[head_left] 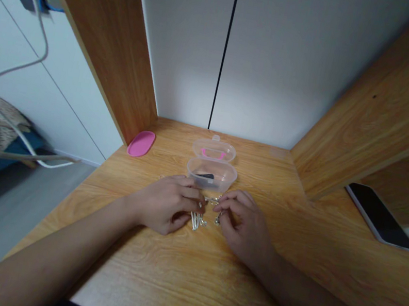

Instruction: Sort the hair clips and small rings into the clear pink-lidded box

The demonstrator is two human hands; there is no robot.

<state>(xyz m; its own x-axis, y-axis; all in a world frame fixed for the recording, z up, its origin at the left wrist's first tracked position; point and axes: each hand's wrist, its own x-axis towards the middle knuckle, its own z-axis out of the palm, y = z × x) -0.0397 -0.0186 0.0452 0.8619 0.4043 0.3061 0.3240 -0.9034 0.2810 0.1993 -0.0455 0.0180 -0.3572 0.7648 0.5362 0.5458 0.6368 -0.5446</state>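
Observation:
Small shiny metal pieces [195,221], some long and thin, lie on the wooden surface between my two hands. Over their left side rests my left hand [170,204], its fingers curled in and touching the pieces; what it grips is partly hidden. My right hand [242,222] is closed in a pinch at their right, with a bit of shiny metal by its fingertips, too small to name. Just beyond the hands stands an open clear plastic box [228,179] with a dark object [205,176] inside. Its clear lid [195,147], with a pink handle, lies tipped back behind it.
A pink oval dish or lid [141,143] sits at the back left of the wooden table [167,282]. To the right lies a dark-screened phone or tablet [380,214]. Wooden panels flank both sides, and a pale wall [265,69] closes the back. A white cable [46,43] hangs at left.

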